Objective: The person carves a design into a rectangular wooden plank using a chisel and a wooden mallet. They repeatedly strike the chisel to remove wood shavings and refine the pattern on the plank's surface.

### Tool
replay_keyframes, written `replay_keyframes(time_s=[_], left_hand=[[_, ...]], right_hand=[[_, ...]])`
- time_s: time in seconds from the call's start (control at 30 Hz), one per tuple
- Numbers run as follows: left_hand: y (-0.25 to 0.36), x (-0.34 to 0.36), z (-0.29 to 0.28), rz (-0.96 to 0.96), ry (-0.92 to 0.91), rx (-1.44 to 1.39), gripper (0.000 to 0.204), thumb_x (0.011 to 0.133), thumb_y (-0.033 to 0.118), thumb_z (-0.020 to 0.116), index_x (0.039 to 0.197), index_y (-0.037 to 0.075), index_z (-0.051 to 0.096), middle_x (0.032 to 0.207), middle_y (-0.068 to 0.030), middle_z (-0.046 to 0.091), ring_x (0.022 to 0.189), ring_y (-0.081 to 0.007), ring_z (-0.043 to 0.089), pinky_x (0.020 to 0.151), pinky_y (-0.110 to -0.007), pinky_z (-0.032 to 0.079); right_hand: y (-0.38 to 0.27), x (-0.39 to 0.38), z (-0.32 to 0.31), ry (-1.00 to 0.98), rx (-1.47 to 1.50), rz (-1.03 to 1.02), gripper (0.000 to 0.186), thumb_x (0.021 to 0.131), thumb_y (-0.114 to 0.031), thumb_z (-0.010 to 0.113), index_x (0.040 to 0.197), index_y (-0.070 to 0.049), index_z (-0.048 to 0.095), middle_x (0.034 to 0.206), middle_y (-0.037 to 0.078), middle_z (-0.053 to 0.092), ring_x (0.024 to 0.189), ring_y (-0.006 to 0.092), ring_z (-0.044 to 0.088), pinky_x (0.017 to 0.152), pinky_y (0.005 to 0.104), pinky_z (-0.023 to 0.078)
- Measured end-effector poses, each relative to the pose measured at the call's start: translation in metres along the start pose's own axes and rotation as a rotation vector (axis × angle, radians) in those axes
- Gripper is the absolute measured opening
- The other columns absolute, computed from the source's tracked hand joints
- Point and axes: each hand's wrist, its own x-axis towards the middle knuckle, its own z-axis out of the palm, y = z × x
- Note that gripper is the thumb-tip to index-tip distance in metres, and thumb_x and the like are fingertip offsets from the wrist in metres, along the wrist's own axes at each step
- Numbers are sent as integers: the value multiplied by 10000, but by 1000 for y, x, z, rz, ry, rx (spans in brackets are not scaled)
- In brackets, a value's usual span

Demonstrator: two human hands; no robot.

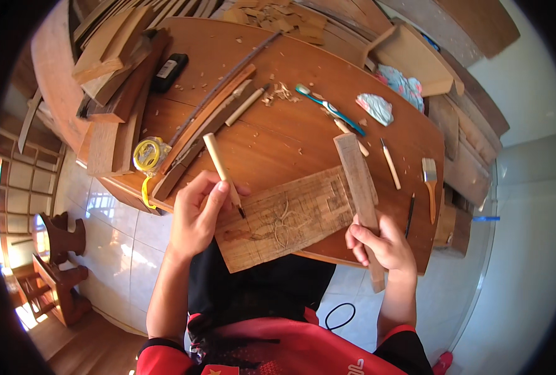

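My left hand (pixel 197 212) grips a light-handled carving chisel (pixel 217 156), its dark tip pointing down over a wooden board (pixel 272 244) with a carved flower-like pattern and drawn lines. My right hand (pixel 381 244) is wrapped around a long rough wooden bar (pixel 353 162), held upright over the board's right end. The board lies at the table's near edge, partly overhanging it.
The wooden table (pixel 315 56) holds a tape measure (pixel 150 154), long strips (pixel 206 119), a dark case (pixel 168 72), spare chisels (pixel 390 165), a toothbrush (pixel 331 109), a cloth (pixel 374 108), a paintbrush (pixel 430 184), a pencil (pixel 409 215) and shavings. Stacked planks (pixel 106 56) surround it.
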Motion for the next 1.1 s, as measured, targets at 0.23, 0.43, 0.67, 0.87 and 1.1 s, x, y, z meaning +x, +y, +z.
replay_keyframes(time_s=[0.23,0.43,0.67,0.87,1.1], left_hand=[[10,11,15,-93,-58,26,185,1083,138,540,1153,-32,557,1020,-143,752,930,-147,696,798,-265,562],[-10,9,22,100,-52,9,182,1094,139,507,1178,-18,547,980,-145,746,828,-133,665,768,-283,549],[-1,7,45,71,-68,-31,136,1090,110,502,1139,-14,529,994,-153,748,837,-131,657,803,-285,544],[3,17,50,51,-214,-23,115,1073,85,521,1109,-22,544,1003,-140,745,908,-127,654,858,-303,530],[2,62,28,48,-326,206,179,1043,147,620,1091,-25,637,970,-86,724,910,-115,650,842,-285,526]], right_hand=[[38,3,10,8,74,-187,267,1046,-277,643,1058,-11,624,984,107,727,918,169,699,755,322,571],[24,18,-1,47,42,-193,387,1046,-372,632,1099,12,632,977,103,707,845,178,717,656,325,567],[23,32,-10,128,41,-210,450,1033,-400,646,1118,40,607,924,96,678,756,187,718,564,306,563],[15,47,-32,142,73,-240,437,1047,-310,611,1275,36,470,874,65,622,500,123,579,419,282,483],[23,49,-33,-46,444,-357,487,1045,-183,541,1446,-39,307,885,91,606,460,126,529,392,270,445]])
